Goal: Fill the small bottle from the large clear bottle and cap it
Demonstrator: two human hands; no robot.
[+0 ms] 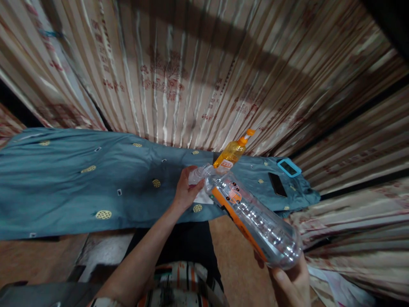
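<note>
A striped curtain (204,72) fills the background behind a surface draped in a blue embroidered cloth (79,183). Held above the cloth's near edge is a large clear plastic bottle (255,217) with an orange label, tilted so its neck points away and toward the left. The right hand (292,283) cups the bottle's base from below, fingers wrapped against the bottom. The left hand (185,189) is closed around the neck end, fingers curled over what appears to be the cap, though motion blur leaves this unclear. Behind the neck an orange bottle (233,151) with a spout top leans on the cloth. Farther right lie a dark phone (277,184) and a blue-framed device (289,167). With the base supported only from beneath, the smooth bottle could slip sideways; its swinging neck, just beside the orange bottle, could tip that bottle over.
</note>
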